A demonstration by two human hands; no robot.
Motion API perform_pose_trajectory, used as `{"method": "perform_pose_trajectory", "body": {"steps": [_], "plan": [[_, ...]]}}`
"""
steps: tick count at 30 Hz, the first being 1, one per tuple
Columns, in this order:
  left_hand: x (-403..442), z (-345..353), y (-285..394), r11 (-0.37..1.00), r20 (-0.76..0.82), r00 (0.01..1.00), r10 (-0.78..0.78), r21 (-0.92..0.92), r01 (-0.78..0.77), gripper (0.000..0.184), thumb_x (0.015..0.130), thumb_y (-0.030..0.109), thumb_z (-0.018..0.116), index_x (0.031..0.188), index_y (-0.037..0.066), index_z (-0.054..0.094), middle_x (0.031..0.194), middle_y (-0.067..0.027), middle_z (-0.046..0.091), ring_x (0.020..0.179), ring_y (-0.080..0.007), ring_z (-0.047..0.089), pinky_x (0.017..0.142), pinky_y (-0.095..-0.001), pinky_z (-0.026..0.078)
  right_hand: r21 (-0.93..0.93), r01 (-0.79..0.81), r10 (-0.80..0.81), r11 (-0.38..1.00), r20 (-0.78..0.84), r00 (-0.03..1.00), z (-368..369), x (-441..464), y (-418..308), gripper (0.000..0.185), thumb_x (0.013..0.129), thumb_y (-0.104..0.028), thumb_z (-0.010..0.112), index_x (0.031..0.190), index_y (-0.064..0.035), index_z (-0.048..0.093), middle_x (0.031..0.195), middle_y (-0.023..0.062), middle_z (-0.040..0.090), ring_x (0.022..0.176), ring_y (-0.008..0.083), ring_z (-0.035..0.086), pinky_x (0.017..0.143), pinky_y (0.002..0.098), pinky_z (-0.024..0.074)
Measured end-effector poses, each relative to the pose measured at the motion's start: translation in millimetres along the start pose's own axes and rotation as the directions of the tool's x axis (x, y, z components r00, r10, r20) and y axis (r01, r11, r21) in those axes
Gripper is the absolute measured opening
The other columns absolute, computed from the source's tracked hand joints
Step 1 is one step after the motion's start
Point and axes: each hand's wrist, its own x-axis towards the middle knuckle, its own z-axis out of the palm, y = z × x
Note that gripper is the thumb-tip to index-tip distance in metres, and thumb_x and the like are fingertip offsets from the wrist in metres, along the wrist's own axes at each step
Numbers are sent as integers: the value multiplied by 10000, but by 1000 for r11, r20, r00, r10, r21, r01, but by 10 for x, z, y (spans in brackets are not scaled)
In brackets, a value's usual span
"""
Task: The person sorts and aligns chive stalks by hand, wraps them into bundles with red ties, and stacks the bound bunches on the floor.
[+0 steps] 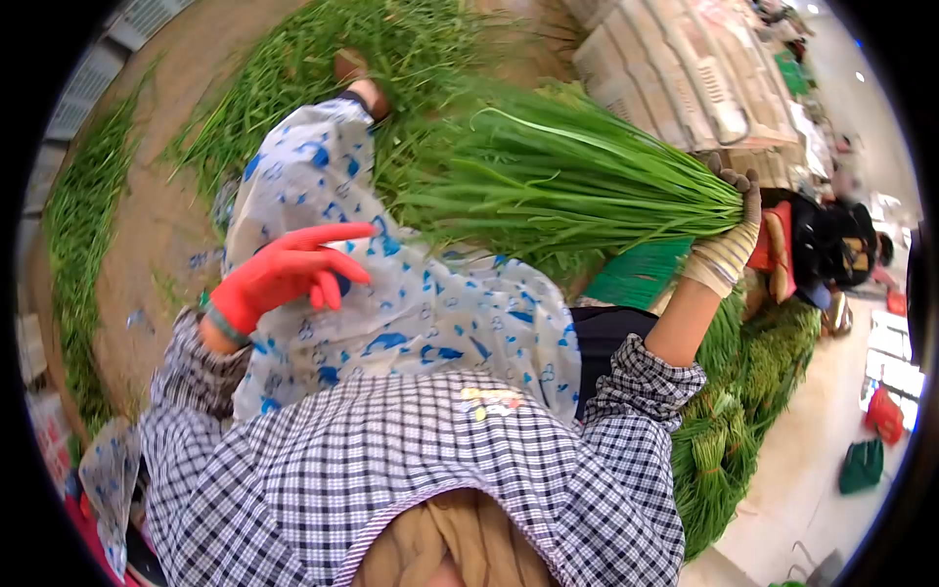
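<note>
My right hand, in a striped work glove with dark fingertips, is closed around the base of a bunch of garlic chives. The long green leaves fan out to the left over the floor. My left hand, in a red rubber glove, hovers above my lap with its fingers apart and nothing in it. Below it a white plastic apron with blue prints covers my legs. A green sheet lies partly hidden under the bunch.
Loose green leaves cover the floor around my foot, with another strip at the left. Stacked pale plastic crates stand at the upper right. Tied bundles of greens are piled at my right. A red stool-like object stands behind.
</note>
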Motion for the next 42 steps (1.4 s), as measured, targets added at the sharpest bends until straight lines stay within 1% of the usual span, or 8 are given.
{"method": "perform_pose_trajectory", "body": {"steps": [8, 16, 20, 25, 29, 34, 40, 42], "plan": [[394, 458, 217, 892, -187, 893, 410, 288, -349, 568, 933, 166, 551, 1465, 95, 366, 1329, -127, 556, 1152, -213, 590, 995, -345, 456, -284, 103, -126, 953, -63, 990, 136, 132, -134, 381, 860, -63, 589, 1209, 0, 448, 882, 181, 619, 822, 371, 668, 785, 515, 579], [1576, 954, 838, 111, 434, 566, 702, 718, -687, 1024, 747, 546, 740, 1506, 69, 245, 1493, -143, 371, 1346, -253, 409, 1122, -411, 300, -381, -293, 405, 877, 256, 878, 1258, -455, 443, 349, 879, -158, 623, 1164, 23, 535, 836, 115, 641, 824, 284, 688, 723, 365, 578], [1622, 1025, 294, 950, 522, 796, 306, -118, -287, 961, 757, 529, 736, 1474, 69, 292, 1443, -196, 410, 1266, -324, 489, 1058, -482, 394, -386, -364, 479, 848, 264, 837, 1349, -378, 990, 266, 850, -93, 633, 1072, 44, 580, 797, 155, 639, 663, 303, 680, 585, 399, 575], [1395, 1030, -261, 881, 230, 924, 306, -436, -184, 732, 824, 382, 685, 1399, 28, 404, 1239, -179, 562, 1046, -266, 622, 888, -393, 522, -605, -415, 560, 679, 62, 826, 958, -235, 1816, 413, 826, -188, 720, 1112, 69, 568, 972, 159, 664, 905, 230, 652, 754, 315, 519], [1282, 997, -256, 889, 38, 965, 258, -399, -222, 549, 840, 303, 646, 1287, 7, 524, 939, -87, 663, 817, -166, 660, 664, -253, 549, -728, 198, 37, 657, 293, 955, 1153, -507, 1458, 264, 871, -212, 702, 1064, -45, 633, 914, 11, 630, 818, 106, 560, 739, 260, 473], [1413, 848, -302, 911, -96, 942, 321, -240, -335, 420, 830, 277, 648, 1154, 20, 570, 944, -79, 659, 825, -175, 644, 749, -295, 522, -705, 689, 693, -170, 411, 592, 1379, -1176, 938, 354, 753, -373, 732, 748, -26, 660, 680, 158, 623, 644, 318, 623, 634, 392, 509], [1388, 752, -433, 912, -124, 967, 222, -326, -251, 411, 824, 218, 638, 1191, 48, 561, 938, -61, 648, 849, -189, 635, 760, -292, 509, -907, -128, 828, 401, 298, 475, 1440, -835, 811, 135, 822, -170, 681, 854, -40, 701, 704, 75, 662, 667, 146, 637, 629, 288, 516], [1469, 633, -579, 773, -90, 985, 149, -610, -173, 424, 818, 162, 674, 1216, 70, 561, 879, -54, 665, 780, -169, 640, 708, -303, 548, -668, 198, 518, 717, 701, 489, 1616, -527, 826, 177, 899, -206, 596, 958, -50, 657, 810, 90, 647, 741, 178, 629, 676, 304, 509]]}}
